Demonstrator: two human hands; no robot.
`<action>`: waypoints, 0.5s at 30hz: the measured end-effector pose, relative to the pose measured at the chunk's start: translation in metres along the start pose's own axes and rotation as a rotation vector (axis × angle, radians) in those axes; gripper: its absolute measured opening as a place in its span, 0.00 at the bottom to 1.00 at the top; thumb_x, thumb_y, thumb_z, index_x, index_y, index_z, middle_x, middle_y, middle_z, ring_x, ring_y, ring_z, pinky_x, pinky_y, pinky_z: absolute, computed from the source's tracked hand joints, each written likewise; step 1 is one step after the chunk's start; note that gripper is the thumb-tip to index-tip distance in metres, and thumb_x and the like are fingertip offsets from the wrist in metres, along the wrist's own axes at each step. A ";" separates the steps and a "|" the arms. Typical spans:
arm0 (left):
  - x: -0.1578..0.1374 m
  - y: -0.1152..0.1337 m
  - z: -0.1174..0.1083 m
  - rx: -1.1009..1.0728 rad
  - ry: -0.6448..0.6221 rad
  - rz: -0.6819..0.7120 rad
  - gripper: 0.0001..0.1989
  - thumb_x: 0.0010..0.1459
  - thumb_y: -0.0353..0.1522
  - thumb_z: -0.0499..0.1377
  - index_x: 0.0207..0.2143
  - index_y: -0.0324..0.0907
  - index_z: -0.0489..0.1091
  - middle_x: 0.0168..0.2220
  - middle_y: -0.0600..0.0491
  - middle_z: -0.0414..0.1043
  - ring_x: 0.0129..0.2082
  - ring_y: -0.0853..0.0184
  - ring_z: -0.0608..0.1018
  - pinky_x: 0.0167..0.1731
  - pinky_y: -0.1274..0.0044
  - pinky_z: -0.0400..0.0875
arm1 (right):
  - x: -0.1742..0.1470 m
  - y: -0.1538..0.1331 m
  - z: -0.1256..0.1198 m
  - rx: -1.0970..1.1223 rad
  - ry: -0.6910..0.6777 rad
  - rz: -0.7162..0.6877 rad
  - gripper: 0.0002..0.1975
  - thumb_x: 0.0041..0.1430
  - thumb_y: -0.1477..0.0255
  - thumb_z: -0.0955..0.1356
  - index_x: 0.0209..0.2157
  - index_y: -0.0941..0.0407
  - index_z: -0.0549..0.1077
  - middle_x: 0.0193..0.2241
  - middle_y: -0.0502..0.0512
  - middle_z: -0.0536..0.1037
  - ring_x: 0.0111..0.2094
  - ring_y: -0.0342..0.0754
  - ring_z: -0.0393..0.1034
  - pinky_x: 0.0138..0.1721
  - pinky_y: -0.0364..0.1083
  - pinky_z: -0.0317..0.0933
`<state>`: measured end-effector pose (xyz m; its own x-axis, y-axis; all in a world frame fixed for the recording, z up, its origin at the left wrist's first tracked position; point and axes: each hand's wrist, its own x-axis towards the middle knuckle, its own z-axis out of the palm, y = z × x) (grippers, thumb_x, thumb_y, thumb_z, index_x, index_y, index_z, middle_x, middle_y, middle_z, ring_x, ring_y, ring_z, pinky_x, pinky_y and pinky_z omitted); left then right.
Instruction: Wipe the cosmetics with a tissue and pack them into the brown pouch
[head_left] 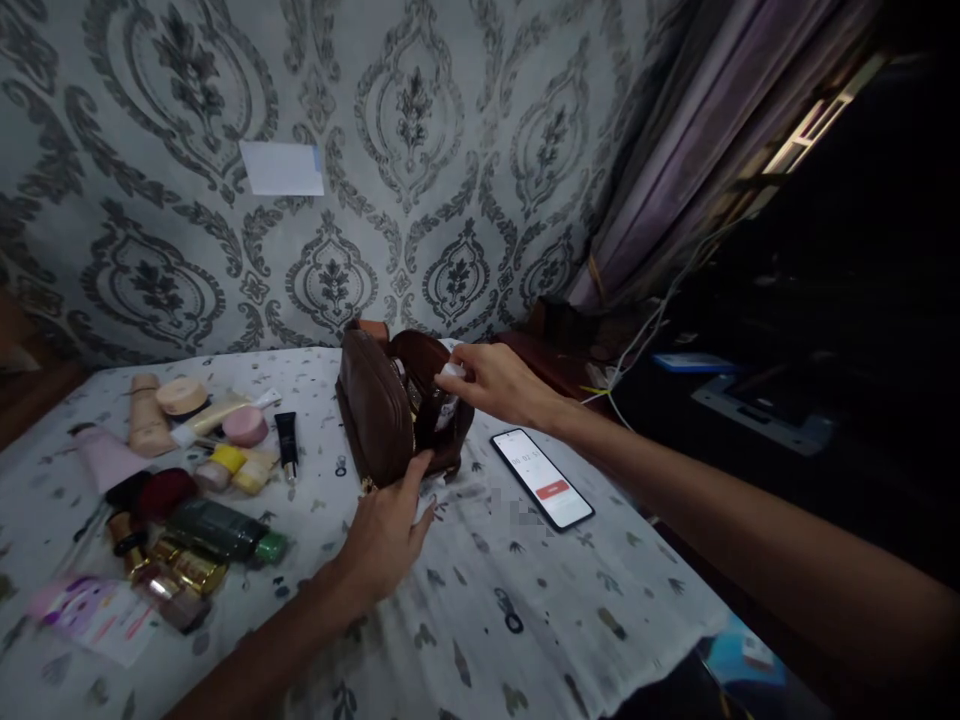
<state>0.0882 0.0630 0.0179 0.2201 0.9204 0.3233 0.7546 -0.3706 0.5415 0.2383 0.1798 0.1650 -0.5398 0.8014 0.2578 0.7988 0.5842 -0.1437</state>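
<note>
A brown cosmetic bag [375, 410] stands unzipped on the cloth-covered table, its opening facing right. My right hand [495, 382] is at the opening, fingers closed around the white top of a small container [451, 374]; its lower part is inside the bag and hard to make out. My left hand [386, 540] rests against the bag's lower front edge, index finger stretched out along it and thumb apart. Close to my right forearm lies a phone [544, 480] with a timer on its screen. The rest of the bag's contents are mostly hidden in shadow.
Cosmetics lie loosely on the left: a green-capped bottle [225, 530], a black tube [286, 445], a pink round jar [245, 425] and a beige tube [150, 415]. A patterned wall [300, 260] rises behind. The table's cloth edge [675, 640] drops off at right.
</note>
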 end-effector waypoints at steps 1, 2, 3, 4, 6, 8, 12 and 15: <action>0.000 0.000 -0.001 0.017 -0.022 -0.007 0.25 0.64 0.32 0.49 0.63 0.43 0.51 0.44 0.43 0.78 0.39 0.55 0.81 0.37 0.66 0.75 | 0.001 -0.002 0.001 -0.037 -0.039 0.006 0.12 0.60 0.64 0.67 0.31 0.59 0.73 0.26 0.56 0.75 0.27 0.47 0.67 0.27 0.44 0.50; 0.001 0.000 -0.002 0.036 -0.047 -0.019 0.26 0.64 0.32 0.50 0.64 0.43 0.51 0.44 0.43 0.78 0.38 0.55 0.81 0.36 0.66 0.75 | 0.002 -0.005 0.002 -0.075 -0.079 0.011 0.13 0.61 0.63 0.67 0.32 0.59 0.74 0.27 0.57 0.76 0.29 0.48 0.69 0.27 0.44 0.51; 0.001 0.000 -0.003 0.053 -0.070 -0.031 0.27 0.64 0.32 0.51 0.64 0.43 0.50 0.43 0.43 0.78 0.37 0.54 0.81 0.35 0.67 0.75 | 0.003 -0.009 0.002 -0.116 -0.119 0.018 0.13 0.61 0.63 0.67 0.33 0.59 0.75 0.29 0.59 0.77 0.31 0.50 0.71 0.28 0.44 0.52; 0.001 0.001 -0.004 0.064 -0.089 -0.042 0.28 0.63 0.32 0.52 0.64 0.43 0.50 0.42 0.44 0.78 0.37 0.54 0.81 0.35 0.67 0.75 | 0.003 -0.013 0.003 -0.158 -0.155 0.026 0.13 0.60 0.63 0.67 0.34 0.59 0.75 0.31 0.60 0.78 0.33 0.51 0.72 0.29 0.44 0.54; 0.001 0.001 -0.005 0.073 -0.106 -0.052 0.29 0.62 0.31 0.53 0.65 0.44 0.49 0.42 0.44 0.78 0.38 0.54 0.81 0.36 0.67 0.74 | 0.005 -0.021 0.005 -0.237 -0.211 0.034 0.13 0.60 0.63 0.68 0.36 0.59 0.76 0.36 0.63 0.80 0.39 0.55 0.74 0.32 0.44 0.59; 0.001 0.002 -0.006 0.074 -0.115 -0.055 0.30 0.62 0.30 0.53 0.65 0.45 0.48 0.42 0.44 0.78 0.38 0.54 0.81 0.36 0.67 0.74 | 0.007 -0.027 0.009 -0.294 -0.258 0.023 0.13 0.59 0.64 0.68 0.39 0.60 0.77 0.39 0.66 0.80 0.42 0.59 0.75 0.35 0.46 0.63; 0.001 0.002 -0.008 0.086 -0.167 -0.081 0.31 0.62 0.31 0.53 0.66 0.43 0.47 0.41 0.44 0.79 0.36 0.55 0.82 0.36 0.68 0.74 | 0.013 -0.030 0.019 -0.344 -0.341 -0.001 0.15 0.58 0.68 0.69 0.43 0.62 0.78 0.41 0.72 0.80 0.45 0.65 0.75 0.38 0.51 0.67; 0.001 0.002 -0.010 0.084 -0.185 -0.078 0.31 0.62 0.31 0.52 0.66 0.42 0.46 0.39 0.44 0.79 0.37 0.55 0.82 0.37 0.67 0.74 | 0.016 -0.030 0.022 -0.378 -0.372 -0.025 0.16 0.58 0.69 0.69 0.45 0.63 0.79 0.41 0.73 0.80 0.46 0.66 0.75 0.40 0.52 0.69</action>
<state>0.0835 0.0619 0.0267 0.2633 0.9558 0.1307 0.8210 -0.2931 0.4899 0.2001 0.1783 0.1523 -0.5630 0.8192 -0.1094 0.7874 0.5719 0.2301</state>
